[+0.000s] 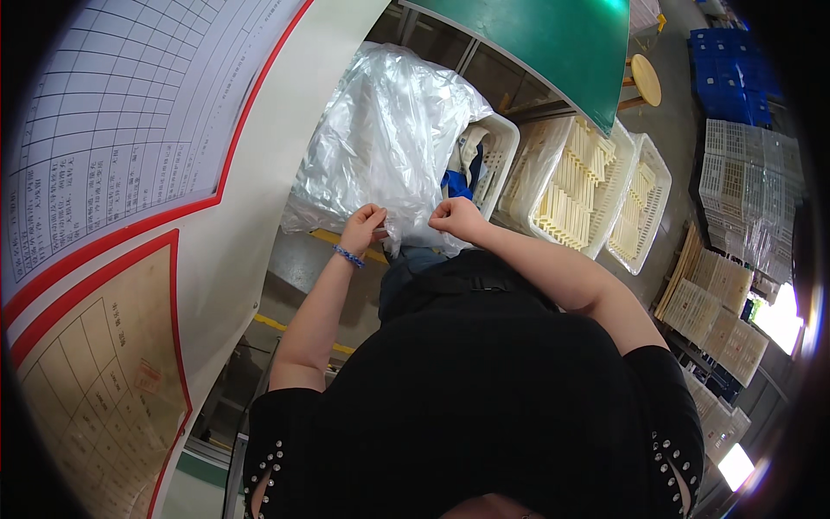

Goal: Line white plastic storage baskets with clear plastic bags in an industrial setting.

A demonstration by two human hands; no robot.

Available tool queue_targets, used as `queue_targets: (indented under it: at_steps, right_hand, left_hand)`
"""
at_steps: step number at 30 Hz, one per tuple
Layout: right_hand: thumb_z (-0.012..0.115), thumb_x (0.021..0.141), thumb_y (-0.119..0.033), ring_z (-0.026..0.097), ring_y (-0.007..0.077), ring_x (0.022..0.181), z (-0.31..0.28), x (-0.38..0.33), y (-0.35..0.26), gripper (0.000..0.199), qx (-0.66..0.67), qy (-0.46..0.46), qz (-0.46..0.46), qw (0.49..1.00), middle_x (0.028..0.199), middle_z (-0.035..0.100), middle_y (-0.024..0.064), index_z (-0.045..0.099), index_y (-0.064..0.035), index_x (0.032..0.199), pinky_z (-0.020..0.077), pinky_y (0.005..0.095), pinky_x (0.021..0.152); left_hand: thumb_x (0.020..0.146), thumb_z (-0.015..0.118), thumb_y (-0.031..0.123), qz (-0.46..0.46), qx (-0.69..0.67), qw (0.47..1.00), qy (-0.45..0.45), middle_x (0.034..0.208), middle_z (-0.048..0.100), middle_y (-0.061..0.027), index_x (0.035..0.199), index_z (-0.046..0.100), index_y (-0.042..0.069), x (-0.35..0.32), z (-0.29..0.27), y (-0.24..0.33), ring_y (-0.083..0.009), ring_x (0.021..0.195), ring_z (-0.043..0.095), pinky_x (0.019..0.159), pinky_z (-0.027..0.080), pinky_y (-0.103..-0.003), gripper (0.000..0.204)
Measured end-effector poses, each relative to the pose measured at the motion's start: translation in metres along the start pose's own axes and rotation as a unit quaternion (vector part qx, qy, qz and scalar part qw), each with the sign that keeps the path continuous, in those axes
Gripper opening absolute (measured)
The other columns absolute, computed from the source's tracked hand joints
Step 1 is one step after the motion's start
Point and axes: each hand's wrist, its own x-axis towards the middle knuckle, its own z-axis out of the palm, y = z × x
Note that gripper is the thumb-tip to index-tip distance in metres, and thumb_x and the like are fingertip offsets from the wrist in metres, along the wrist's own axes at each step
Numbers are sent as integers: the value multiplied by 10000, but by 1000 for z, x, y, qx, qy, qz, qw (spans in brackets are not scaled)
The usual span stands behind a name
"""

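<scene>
A large clear plastic bag (389, 130) lies spread and crumpled in front of me, draped over the left part of a white crate (508, 147). At its near edge my left hand (363, 227), with a blue bracelet on the wrist, is closed in a pinch on the plastic. My right hand (460, 219) is closed a short way to the right, its fingertips at the same near edge. The film hangs between the two hands. Dark, pale and blue cloth (458, 183) shows in the crate beside the bag; whatever lies under the plastic is hidden.
Two white crates lined with plastic, a larger one (529, 227) and a smaller one (661, 186), hold cream-coloured slatted parts. A green table (536, 43) stands ahead, a round stool (645, 80) beyond it. White crates (748, 173) are stacked at right. A white board (285, 112) rises at left.
</scene>
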Motion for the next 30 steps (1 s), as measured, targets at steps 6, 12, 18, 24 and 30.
queue_targets:
  at_steps: [6, 12, 18, 24, 30]
  right_hand:
    - [706, 645, -272, 573, 150, 534, 5, -3, -10, 273, -60, -37, 4, 997, 598, 603, 81, 626, -11, 672, 445, 276, 532]
    - [702, 657, -246, 553, 135, 519, -2, -3, -9, 245, -66, -13, -14, 998, 579, 586, 68, 608, -19, 653, 424, 270, 506]
    - [683, 669, -216, 549, 125, 517, -16, -10, 15, 212, -88, 28, -16, 996, 579, 583, 55, 601, -21, 663, 426, 265, 508]
    - [678, 658, -223, 548, 126, 556, -49, -28, 47, 222, -46, 60, 42, 996, 576, 570, 47, 590, -18, 658, 444, 270, 551]
    - [643, 627, -198, 574, 201, 584, -81, -60, 85, 195, -187, 114, 35, 975, 615, 582, 93, 582, -16, 661, 459, 308, 577]
  left_hand:
    - [873, 501, 194, -21, 78, 992, -101, 786, 535, 19, 820, 532, 77, -3, 24, -14, -72, 755, 529, 660, 498, -254, 132]
    - [877, 492, 191, -7, 43, 998, -47, 773, 534, 27, 834, 543, 82, 1, 16, -20, -59, 700, 516, 612, 478, -226, 128]
    - [857, 506, 195, 123, 90, 981, 120, 696, 525, 26, 806, 547, 89, 10, -56, -8, -55, 569, 470, 482, 402, -203, 124]
    - [831, 518, 267, 157, 108, 913, 361, 719, 530, -2, 783, 535, 87, 14, -169, -20, -89, 587, 514, 454, 420, -217, 187]
    - [808, 513, 261, 5, -37, 887, 460, 822, 554, -53, 855, 540, 79, 3, -246, -30, -159, 709, 529, 555, 417, -265, 190]
